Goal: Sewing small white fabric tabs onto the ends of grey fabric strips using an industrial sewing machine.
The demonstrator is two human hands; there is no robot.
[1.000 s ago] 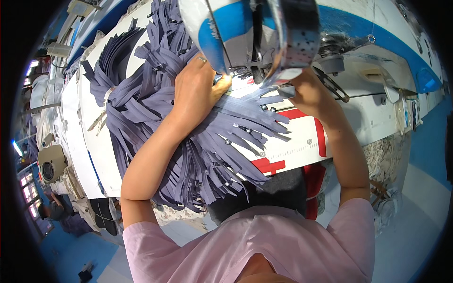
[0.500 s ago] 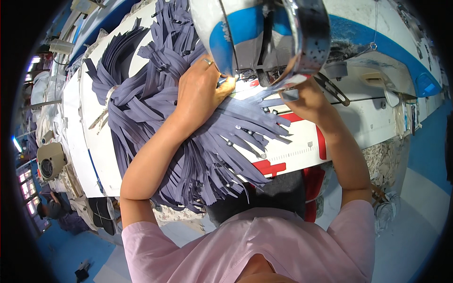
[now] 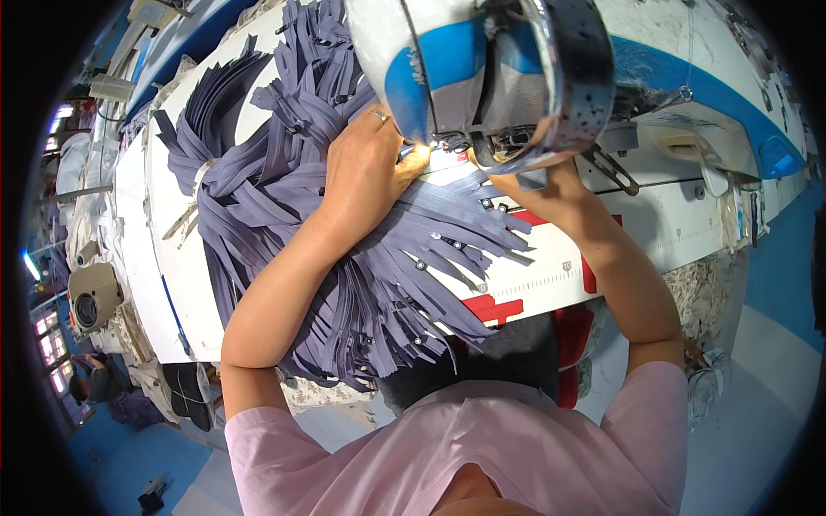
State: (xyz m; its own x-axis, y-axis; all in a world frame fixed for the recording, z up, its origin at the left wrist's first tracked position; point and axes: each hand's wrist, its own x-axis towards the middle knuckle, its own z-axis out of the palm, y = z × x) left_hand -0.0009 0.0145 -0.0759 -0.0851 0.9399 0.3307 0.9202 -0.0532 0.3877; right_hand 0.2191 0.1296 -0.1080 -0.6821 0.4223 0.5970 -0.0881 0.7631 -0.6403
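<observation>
A large heap of grey-blue zippers [image 3: 249, 193] with small sliders spreads across the white sewing machine bed [image 3: 551, 288]. My left hand [image 3: 366, 168], a ring on one finger, lies over the heap. Its fingers are curled closed beside the needle area, with a small dark thing at the tips that I cannot make out. My right hand [image 3: 551, 193] reaches in from the right under the sewing machine head [image 3: 482, 77]. Its fingers are drawn together over the zipper ends, and the head hides part of them, so what they grip is unclear.
Red tape strips [image 3: 495, 308] and a printed scale mark the bed's front. A metal lever [image 3: 613, 172] stands right of my right hand. Patterned cloth [image 3: 701, 297] hangs at the right edge. Another person [image 3: 99, 383] is far off at left.
My right hand has moved left, closer to the needle area under the machine head. My left hand stays nearly in place, and the zipper heap looks the same.
</observation>
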